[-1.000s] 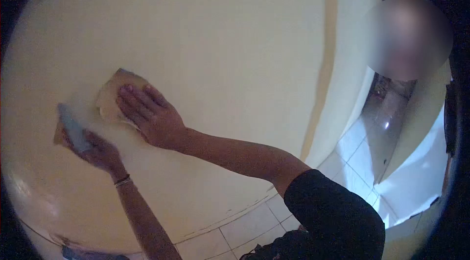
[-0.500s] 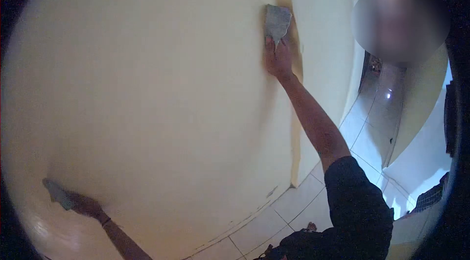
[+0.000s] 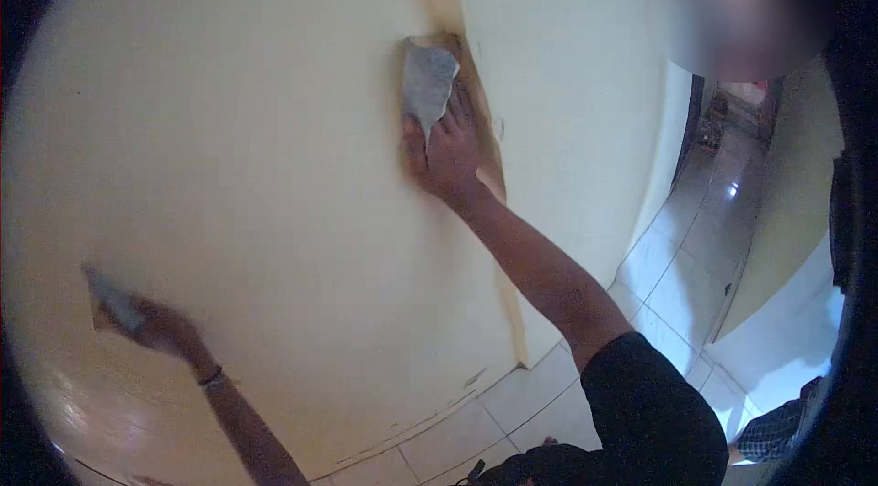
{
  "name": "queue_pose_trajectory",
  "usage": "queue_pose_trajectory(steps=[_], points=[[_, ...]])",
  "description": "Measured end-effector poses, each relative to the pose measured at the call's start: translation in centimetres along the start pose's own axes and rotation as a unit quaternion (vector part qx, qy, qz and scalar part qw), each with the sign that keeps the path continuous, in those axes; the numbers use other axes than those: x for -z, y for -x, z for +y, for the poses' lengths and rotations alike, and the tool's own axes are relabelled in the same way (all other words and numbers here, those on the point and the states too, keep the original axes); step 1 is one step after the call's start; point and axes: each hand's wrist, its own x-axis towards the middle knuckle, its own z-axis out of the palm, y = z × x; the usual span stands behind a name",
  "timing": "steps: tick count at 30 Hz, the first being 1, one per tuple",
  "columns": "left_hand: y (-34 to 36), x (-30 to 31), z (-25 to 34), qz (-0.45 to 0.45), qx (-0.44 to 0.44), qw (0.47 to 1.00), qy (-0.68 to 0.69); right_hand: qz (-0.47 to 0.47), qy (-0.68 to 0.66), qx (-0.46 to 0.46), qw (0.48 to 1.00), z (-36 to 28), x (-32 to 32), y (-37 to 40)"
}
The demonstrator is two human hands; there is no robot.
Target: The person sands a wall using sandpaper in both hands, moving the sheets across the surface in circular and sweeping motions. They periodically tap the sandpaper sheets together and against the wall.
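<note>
My right hand point(image 3: 448, 152) presses a folded grey cloth point(image 3: 428, 79) flat on the cream wall point(image 3: 274, 166), just left of a vertical corner edge. Its thumb and fingers grip the cloth's lower part. Low on the same wall at the left, my left hand point(image 3: 163, 329) holds a second grey cloth point(image 3: 114, 297) against the surface. That hand is slightly smeared by motion, and its fingers are partly hidden. A dark band circles the left wrist.
The wall's corner edge point(image 3: 512, 303) runs down to a white tiled floor point(image 3: 457, 427). A passage point(image 3: 704, 202) opens at the right, with a blurred-out shape at its top. A person in checked clothing point(image 3: 770, 431) shows at the lower right.
My right hand with its cloth has shifted left and down in view, still beside the corner edge. The left hand has moved up. The camera view has shifted as well.
</note>
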Motion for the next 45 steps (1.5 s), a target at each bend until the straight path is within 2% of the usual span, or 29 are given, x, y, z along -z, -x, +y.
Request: queue_pose_trajectory(steps=[1,3,5,7,8,9,13,15,17,18,19,21,22,23,24,25,26,27,28,29,30,32,33,35,37,39,41,43,45], points=[[-0.6,-1.9,8.9,-0.022,-0.011,0.999,0.020,0.000,-0.001,0.003,1.000,0.0,0.1,-0.2],[1.1,-5.5,13.3,-0.036,0.001,0.993,0.109,0.012,-0.016,-0.016,1.000,-0.4,0.3,-0.3],[2.4,-7.9,18.2,-0.141,-0.099,0.985,0.021,0.000,-0.014,-0.011,1.000,-0.4,0.5,-0.5],[4.5,-10.2,23.7,-0.229,-0.220,0.942,-0.108,-0.010,-0.019,0.006,1.000,-0.1,0.6,-0.7],[5.9,-11.2,26.7,-0.268,-0.235,0.932,-0.069,-0.008,-0.019,0.012,1.000,0.1,0.5,-0.8],[6.7,-11.9,28.7,-0.304,-0.250,0.919,-0.029,-0.009,-0.018,0.016,1.000,0.3,0.6,-0.7],[6.4,-12.2,29.5,-0.323,-0.253,0.912,0.002,-0.049,-0.025,0.040,0.998,1.0,1.0,-0.4],[5.9,-11.0,27.0,-0.341,-0.302,0.890,-0.026,-0.059,-0.025,0.056,0.996,1.0,1.0,-0.1],[4.7,-9.1,24.0,-0.353,-0.295,0.887,-0.031,-0.071,0.044,0.034,0.996,0.6,0.9,0.1],[4.2,-8.1,22.2,-0.338,-0.295,0.891,-0.071,-0.052,0.057,0.047,0.996,0.4,1.1,-0.1],[3.6,-7.0,20.2,-0.321,-0.295,0.893,-0.110,-0.073,0.062,0.017,0.995,0.0,1.4,-0.1],[2.1,-4.6,15.2,-0.291,-0.277,0.906,-0.135,-0.032,0.021,0.038,0.999,-0.3,1.8,-0.4],[1.2,-2.9,13.1,-0.269,-0.235,0.931,-0.082,-0.055,0.051,0.010,0.997,-0.6,1.8,-0.3],[1.9,-2.8,7.6,-0.267,-0.144,0.953,-0.018,-0.079,0.082,-0.017,0.993,-0.8,1.9,0.0],[0.6,-1.4,5.1,-0.226,-0.098,0.967,0.073,-0.074,0.056,-0.060,0.994,0.2,0.8,1.0],[-1.4,0.1,4.9,-0.172,-0.060,0.978,0.106,-0.152,0.155,-0.056,0.975,-0.6,1.6,0.2],[-2.4,2.0,0.7,-0.174,-0.083,0.978,0.077,-0.138,0.126,-0.081,0.979,-1.3,1.9,-0.1],[-3.5,3.7,-1.5,-0.152,-0.031,0.974,0.165,-0.125,0.097,-0.105,0.982,-1.9,2.1,-0.3],[-3.9,5.2,-5.2,-0.076,0.001,0.986,0.149,-0.108,0.117,-0.091,0.983,-1.5,1.6,0.2],[-3.1,7.3,-12.6,-0.040,0.095,0.989,0.103,-0.092,0.137,-0.079,0.983,-0.7,0.9,1.0],[-0.6,11.7,-26.0,-0.142,0.162,0.974,-0.067,-0.108,0.133,-0.074,0.982,0.0,0.8,1.2],[2.1,17.1,-33.2,-0.161,0.076,0.967,-0.180,-0.128,0.184,-0.057,0.973,1.0,1.0,1.4],[3.1,18.2,-34.0,-0.156,0.082,0.967,-0.182,-0.153,0.204,-0.134,0.958,-1.7,1.8,0.8],[4.8,19.8,-34.1,-0.115,0.030,0.955,-0.273,-0.119,0.198,-0.225,0.947,-0.8,0.8,0.9],[4.9,20.0,-32.8,-0.093,0.079,0.955,-0.271,-0.050,0.104,-0.082,0.990,-1.4,-0.2,0.6],[4.0,19.0,-30.3,-0.085,0.161,0.949,-0.257,-0.062,0.123,-0.070,0.988,-6.8,-2.1,-0.5],[4.4,18.6,-28.4,-0.088,0.240,0.935,-0.244,0.002,0.012,-0.042,0.999,-14.4,-5.4,-1.0],[5.2,18.7,-28.7,-0.100,0.245,0.941,-0.208,-0.024,0.078,0.004,0.997,-22.6,-8.0,-1.1],[4.8,18.6,-28.5,-0.104,0.243,0.949,-0.170,-0.043,0.083,0.031,0.995,-30.5,-10.6,-1.0]])
